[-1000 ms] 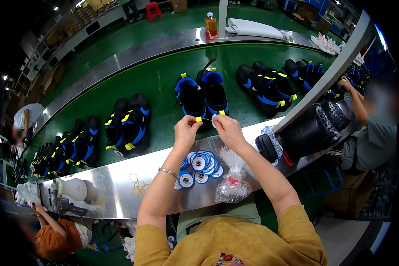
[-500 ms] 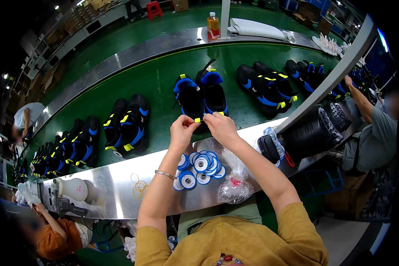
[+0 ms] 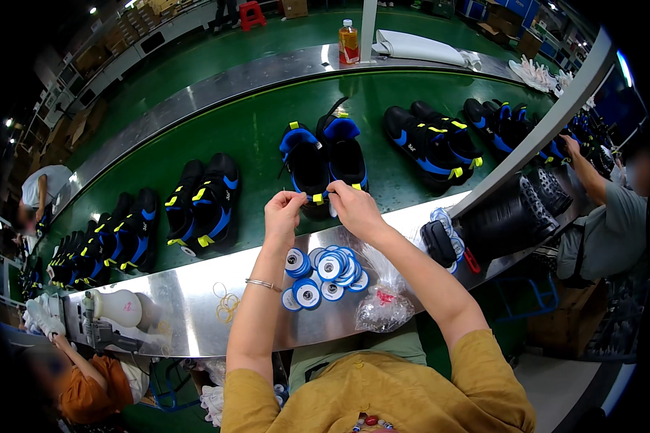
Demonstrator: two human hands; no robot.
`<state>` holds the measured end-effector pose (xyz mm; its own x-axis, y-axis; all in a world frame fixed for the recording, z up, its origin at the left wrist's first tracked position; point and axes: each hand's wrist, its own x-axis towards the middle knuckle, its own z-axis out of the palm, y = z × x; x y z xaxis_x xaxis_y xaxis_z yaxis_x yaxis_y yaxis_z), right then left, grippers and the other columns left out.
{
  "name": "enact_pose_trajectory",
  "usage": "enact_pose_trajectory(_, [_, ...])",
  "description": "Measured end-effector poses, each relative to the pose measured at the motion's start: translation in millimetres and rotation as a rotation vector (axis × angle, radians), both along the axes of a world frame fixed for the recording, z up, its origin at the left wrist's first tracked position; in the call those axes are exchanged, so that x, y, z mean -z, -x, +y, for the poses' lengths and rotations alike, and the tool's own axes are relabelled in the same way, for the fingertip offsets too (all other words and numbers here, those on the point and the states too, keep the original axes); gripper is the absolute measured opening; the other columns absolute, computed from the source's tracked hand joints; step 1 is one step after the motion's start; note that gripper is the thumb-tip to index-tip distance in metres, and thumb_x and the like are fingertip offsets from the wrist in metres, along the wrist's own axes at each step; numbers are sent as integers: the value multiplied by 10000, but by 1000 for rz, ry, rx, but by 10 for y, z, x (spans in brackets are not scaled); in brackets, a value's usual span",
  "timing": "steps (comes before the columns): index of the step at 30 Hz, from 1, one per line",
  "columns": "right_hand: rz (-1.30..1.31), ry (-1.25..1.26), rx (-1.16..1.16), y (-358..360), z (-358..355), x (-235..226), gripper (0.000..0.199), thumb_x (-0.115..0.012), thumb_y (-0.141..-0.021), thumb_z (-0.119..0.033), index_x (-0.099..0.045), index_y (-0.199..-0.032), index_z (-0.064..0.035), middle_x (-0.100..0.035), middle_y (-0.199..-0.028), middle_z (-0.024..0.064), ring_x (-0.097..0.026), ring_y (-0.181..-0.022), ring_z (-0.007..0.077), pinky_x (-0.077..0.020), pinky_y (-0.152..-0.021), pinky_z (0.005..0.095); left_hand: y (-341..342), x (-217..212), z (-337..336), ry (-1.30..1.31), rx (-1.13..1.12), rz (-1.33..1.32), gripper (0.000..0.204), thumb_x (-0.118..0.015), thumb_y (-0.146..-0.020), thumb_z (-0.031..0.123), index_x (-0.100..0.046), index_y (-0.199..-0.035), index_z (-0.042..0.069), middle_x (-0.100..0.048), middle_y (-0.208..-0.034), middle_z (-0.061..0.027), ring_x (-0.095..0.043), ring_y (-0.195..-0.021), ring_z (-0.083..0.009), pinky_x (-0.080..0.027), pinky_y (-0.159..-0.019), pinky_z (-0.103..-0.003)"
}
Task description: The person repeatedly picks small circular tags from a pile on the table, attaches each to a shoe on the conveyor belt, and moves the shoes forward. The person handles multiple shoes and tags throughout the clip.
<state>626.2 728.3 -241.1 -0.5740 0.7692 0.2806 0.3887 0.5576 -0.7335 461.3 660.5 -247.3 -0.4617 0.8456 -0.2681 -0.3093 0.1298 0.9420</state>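
A pair of black and blue shoes stands upright with heels toward me, the left shoe (image 3: 308, 167) and the right shoe (image 3: 347, 155), each with yellow pull tabs. My left hand (image 3: 284, 215) pinches just left of the left shoe's yellow heel tab (image 3: 318, 198). On the tab's other side my right hand (image 3: 357, 210) pinches too, between the two heels. Whatever the fingertips hold is too small to name. A pale bit shows under the right fingers. Below my hands lie several round blue-and-white tags (image 3: 330, 267) in a loose heap.
Thin yellowish loops (image 3: 227, 306) lie on the metal ledge (image 3: 195, 317). A clear plastic bag (image 3: 384, 309) and a black pouch (image 3: 438, 242) sit to the right. More shoe pairs (image 3: 204, 202) line the green belt (image 3: 260, 130). A slanted post (image 3: 534, 123) rises at right; co-workers sit on both sides.
My hands have moved slightly apart, the left one a little left and down. The heel tab now shows between them. Shoes along the belt have shifted slightly left.
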Motion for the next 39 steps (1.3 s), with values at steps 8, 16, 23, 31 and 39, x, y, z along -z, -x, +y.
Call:
enact_pose_trajectory(8, [181,106,-38,41,34,-232,149,-524,-896,-133,-552,-981,-14,-651,-828,190,-621,-789,382,-477,-661,450,-147,-241,46,-271,-30,444,84,-596,-894,58,-534,-867,8,-640,-846,-61,-531,-688,-42,-432,-600,-187])
enact_pose_trajectory(16, [401,360,-67,229,185,-158,135,-567,-885,-122,-572,-906,11,-625,-695,125,-610,-623,212,-459,-568,315,-240,-226,87,-283,54,563,101,-587,-918,81,-514,-900,14,-568,-822,-25,-526,-737,-60,-450,-668,-193])
enact_pose_trajectory(23, [421,520,-96,301,222,-109,124,-552,-923,-115,-556,-936,9,-607,-743,41,-557,-676,83,-451,-614,235,-282,-100,127,-233,111,451,89,-546,-933,70,-481,-885,32,-543,-756,-6,-481,-654,-45,-392,-555,-188])
enact_pose_trajectory(31, [568,953,-12,120,248,-149,77,-599,-877,-101,-583,-923,-41,-559,-689,-2,-441,-550,32,-300,-466,179,-198,16,137,-229,60,375,76,-524,-946,91,-465,-910,60,-512,-730,17,-385,-541,-14,-280,-446,-172])
enact_pose_trajectory(39, [591,889,-71,261,206,-43,65,-623,-837,-73,-604,-827,-11,-602,-764,18,-550,-693,73,-444,-616,207,-172,56,149,-228,20,478,74,-520,-951,104,-468,-915,66,-550,-764,6,-377,-538,-14,-282,-447,-173])
